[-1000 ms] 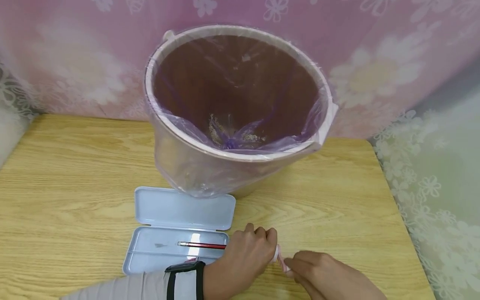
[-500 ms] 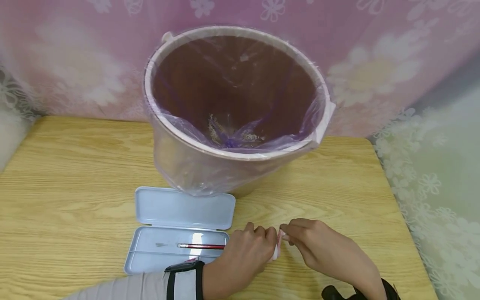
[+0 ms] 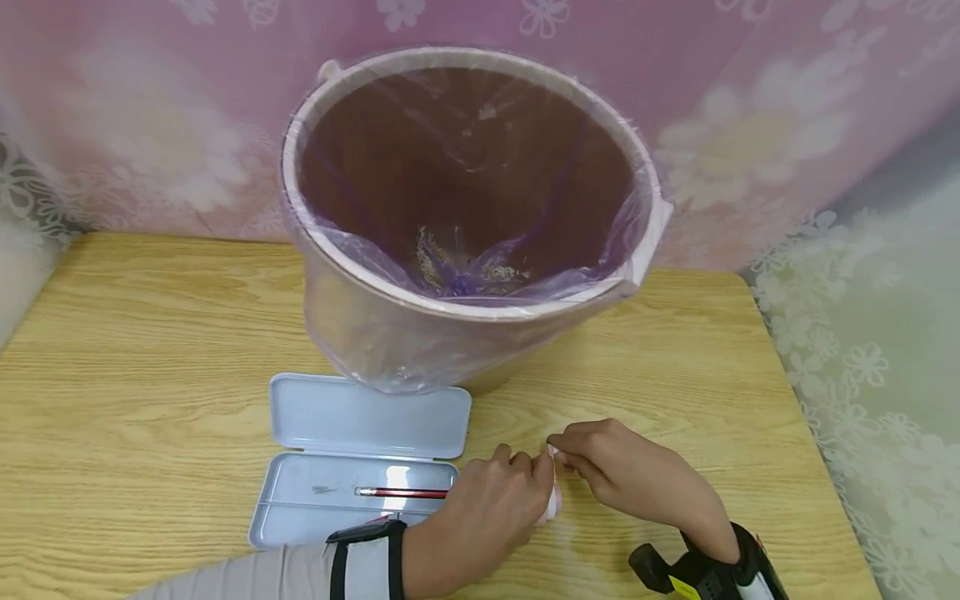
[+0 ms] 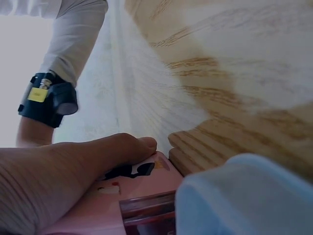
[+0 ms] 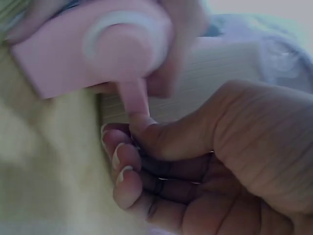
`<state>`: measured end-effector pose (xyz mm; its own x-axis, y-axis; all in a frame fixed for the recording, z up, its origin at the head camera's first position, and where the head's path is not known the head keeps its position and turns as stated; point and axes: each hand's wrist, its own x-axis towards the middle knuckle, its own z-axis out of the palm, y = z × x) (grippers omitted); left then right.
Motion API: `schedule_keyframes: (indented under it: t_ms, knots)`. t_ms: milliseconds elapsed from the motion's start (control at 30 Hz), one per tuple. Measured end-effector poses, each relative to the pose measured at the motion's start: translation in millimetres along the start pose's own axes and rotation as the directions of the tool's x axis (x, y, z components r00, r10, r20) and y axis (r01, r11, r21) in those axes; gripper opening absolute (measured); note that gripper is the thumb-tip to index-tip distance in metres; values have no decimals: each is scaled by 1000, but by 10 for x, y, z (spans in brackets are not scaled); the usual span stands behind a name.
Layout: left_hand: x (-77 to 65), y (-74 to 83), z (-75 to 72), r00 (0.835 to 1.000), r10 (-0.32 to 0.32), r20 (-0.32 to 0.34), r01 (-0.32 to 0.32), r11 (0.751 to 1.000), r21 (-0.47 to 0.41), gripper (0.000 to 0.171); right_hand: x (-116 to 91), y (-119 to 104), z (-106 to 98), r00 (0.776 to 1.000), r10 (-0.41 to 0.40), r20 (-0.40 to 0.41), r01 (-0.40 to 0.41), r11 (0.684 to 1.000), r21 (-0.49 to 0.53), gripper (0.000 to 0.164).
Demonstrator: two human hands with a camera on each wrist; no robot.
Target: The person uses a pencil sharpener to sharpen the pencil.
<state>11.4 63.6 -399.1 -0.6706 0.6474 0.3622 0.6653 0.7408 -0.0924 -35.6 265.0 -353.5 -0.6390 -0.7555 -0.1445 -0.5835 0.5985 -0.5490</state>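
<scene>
My left hand (image 3: pixel 487 512) grips a pink hand-crank pencil sharpener (image 5: pixel 61 56) from above, low over the table. In the left wrist view, its printed side (image 4: pixel 142 183) and dark see-through drawer (image 4: pixel 149 210) show beside the thumb. My right hand (image 3: pixel 630 471) pinches the crank handle (image 5: pixel 134 100) between thumb and fingers, at the sharpener's far upper side in the head view. A red pencil (image 3: pixel 405 492) lies over the lower half of the pale blue pencil case (image 3: pixel 300 525); its right end is hidden behind my left hand.
The pencil case's lid (image 3: pixel 367 417) lies flipped back toward a large bin (image 3: pixel 390 350), which is lined with a thin purple bag. Wood-grain table (image 3: pixel 150 375) surrounds them, with a pink flowered cloth (image 3: pixel 712 125) behind.
My right hand has swung the crank from the near right side up to the far side of the sharpener. The left hand stays in place on the sharpener.
</scene>
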Motion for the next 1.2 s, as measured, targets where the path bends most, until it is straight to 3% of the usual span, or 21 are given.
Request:
schedule_keyframes:
  t_ms: [67, 267, 433, 633, 933, 1200]
  knots:
    - [1, 5, -7, 1000, -2, 3, 2, 1000, 0, 12, 22, 49, 71, 999, 20, 37, -22, 999, 34, 22]
    - [9, 15, -20, 1000, -14, 24, 15, 1000, -2, 34, -20, 154, 311, 994, 22, 103, -39, 985, 171, 28]
    - [7, 15, -17, 999, -13, 46, 15, 999, -30, 38, -133, 95, 487, 998, 36, 56, -46, 981, 188, 26]
    - [3, 39, 11, 1000, -25, -2, 25, 999, -20, 37, -304, -57, 620, 999, 46, 17, -48, 978, 201, 22]
    - [23, 35, -6, 999, -43, 21, 43, 999, -21, 35, -407, -239, 527, 988, 98, 122, -121, 972, 203, 34]
    - [21, 44, -19, 999, -49, 13, 49, 999, -5, 33, -470, -348, 321, 991, 56, 125, -81, 975, 205, 30]
